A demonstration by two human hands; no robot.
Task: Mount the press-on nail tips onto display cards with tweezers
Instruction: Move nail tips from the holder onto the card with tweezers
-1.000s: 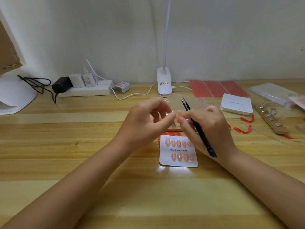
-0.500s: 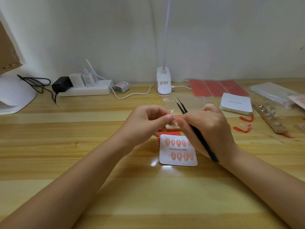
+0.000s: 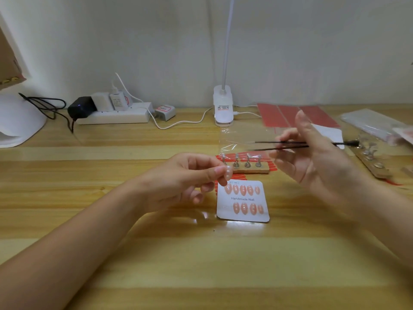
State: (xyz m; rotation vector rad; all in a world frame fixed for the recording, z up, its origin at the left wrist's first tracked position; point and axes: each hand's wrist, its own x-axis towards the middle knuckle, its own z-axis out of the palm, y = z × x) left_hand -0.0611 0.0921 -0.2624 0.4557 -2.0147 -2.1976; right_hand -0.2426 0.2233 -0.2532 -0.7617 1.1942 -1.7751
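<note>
Pale pink and pearly, a single nail tip (image 3: pixel 228 173) sits pinched between the thumb and forefinger of the left hand (image 3: pixel 185 180), held just above the upper left corner of the display card (image 3: pixel 243 200); its long axis runs roughly up and down in the view, tip downward toward the card. The remaining fingers of that hand curl loosely underneath.

The card lies flat on the wooden surface (image 3: pixel 156 253), near its middle. It carries two rows of peach-coloured nail tips, five above and four below the printed words "Handmade Nail", each nail standing lengthwise away from the person, the rows running left to right.

The right hand (image 3: pixel 312 157) is raised to the right of the card, blurred, palm turned leftward with the fingers mostly extended. Black tweezers (image 3: pixel 290 145) lie across it nearly level, long axis left to right, the two points spread slightly apart and aimed left, the butt end sticking out past the hand on the right. How the hand grips them cannot be told through the blur.

Just behind the card stands a small wooden holder (image 3: pixel 248 166) with metal nail stands, resting on red strips (image 3: pixel 225 156). Farther back are a white clip lamp (image 3: pixel 223 110) and a power strip (image 3: pixel 114 115).
</note>
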